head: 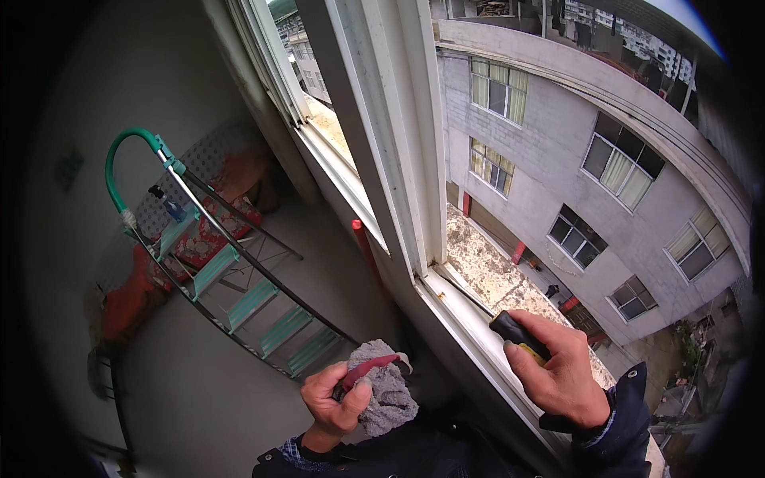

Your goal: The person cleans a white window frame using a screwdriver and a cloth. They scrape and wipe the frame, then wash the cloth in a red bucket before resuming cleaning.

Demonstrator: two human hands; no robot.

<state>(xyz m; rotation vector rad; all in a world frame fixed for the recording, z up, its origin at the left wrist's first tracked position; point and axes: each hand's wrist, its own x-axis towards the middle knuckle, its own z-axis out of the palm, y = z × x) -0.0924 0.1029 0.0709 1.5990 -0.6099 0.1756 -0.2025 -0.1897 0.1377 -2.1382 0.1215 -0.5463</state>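
My right hand [556, 370] grips the black-and-yellow handle [519, 334] of a tool that looks like a screwdriver. Its thin metal shaft [472, 295] lies along the track of the window sill [445, 299] and points into the corner by the upright frame [412, 137]. A bunched grey cloth [388, 397] with a dark red edge is held in my left hand [337, 397], on the room side of the sill. A pale, hard-to-identify bit shows at the cloth's upper right.
A stepladder [254, 305] with green treads stands at left, a spray bottle [173, 209] on its top. Behind it is a bed or couch with red floral fabric [197, 257]. A red pole [364, 248] leans below the window. Outside, a ledge [484, 251] drops toward a building [538, 155].
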